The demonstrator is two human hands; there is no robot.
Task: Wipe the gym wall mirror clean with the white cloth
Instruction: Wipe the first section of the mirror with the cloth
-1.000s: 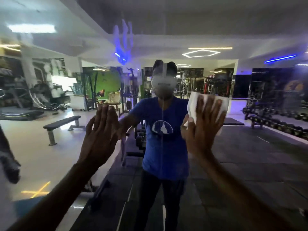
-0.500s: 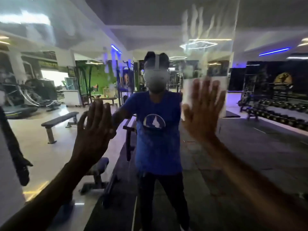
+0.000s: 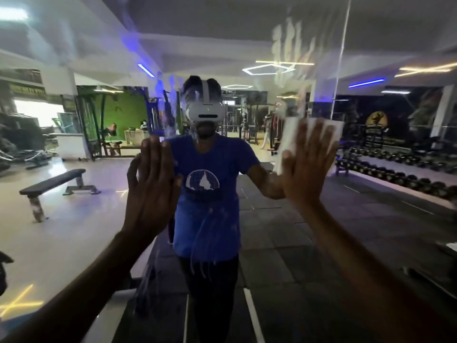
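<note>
One cloth (image 3: 288,142) under R grip (image 3: 308,167), flat

A gym, seen reflected in the wall mirror (image 3: 371,243) before me; a flat bench (image 3: 53,181) stands at the left of the frame; a long rack of dumbbells (image 3: 400,174) runs along the right; weight machines (image 3: 247,120) crowd the centre background; dark rubber floor tiles (image 3: 284,243) fill the lower middle; blue strip lights (image 3: 366,82) cross the ceiling at upper right.
</note>
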